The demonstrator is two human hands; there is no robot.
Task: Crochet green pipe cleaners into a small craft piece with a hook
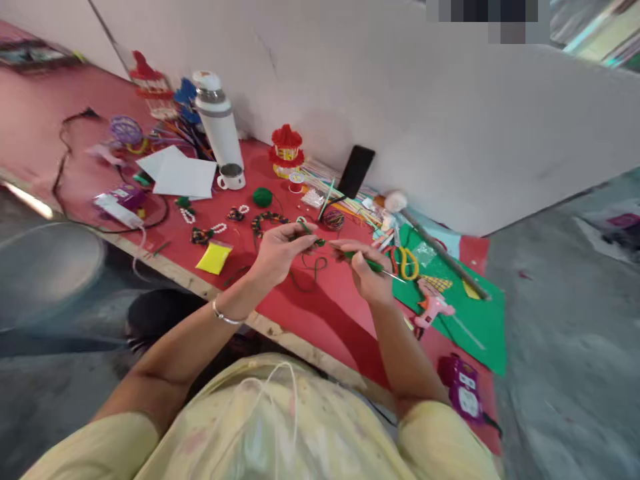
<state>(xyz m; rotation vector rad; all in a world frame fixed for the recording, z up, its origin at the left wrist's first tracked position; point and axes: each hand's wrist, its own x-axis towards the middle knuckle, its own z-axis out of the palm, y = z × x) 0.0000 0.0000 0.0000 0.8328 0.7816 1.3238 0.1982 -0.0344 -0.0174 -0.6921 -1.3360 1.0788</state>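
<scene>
Over the middle of the red table [320,320], my left hand [280,250] pinches a small piece of dark green yarn work [314,241]. My right hand [367,267] is closed around a crochet hook with a green handle [373,265], its metal shaft pointing out to the right. The hook's other end is near the yarn work; whether they touch is too small to tell. Loose green yarn [317,270] curls on the table below my hands. A green yarn ball [262,197] and a dark multicoloured braided strip [267,219] lie beyond my left hand.
A white flask [220,130], a cup [231,177] and white papers [185,175] stand or lie back left. A phone [356,171] leans on the wall. Yellow-handled scissors [409,264] and a pink glue gun [431,307] lie right. A yellow packet [215,258] is near the front edge.
</scene>
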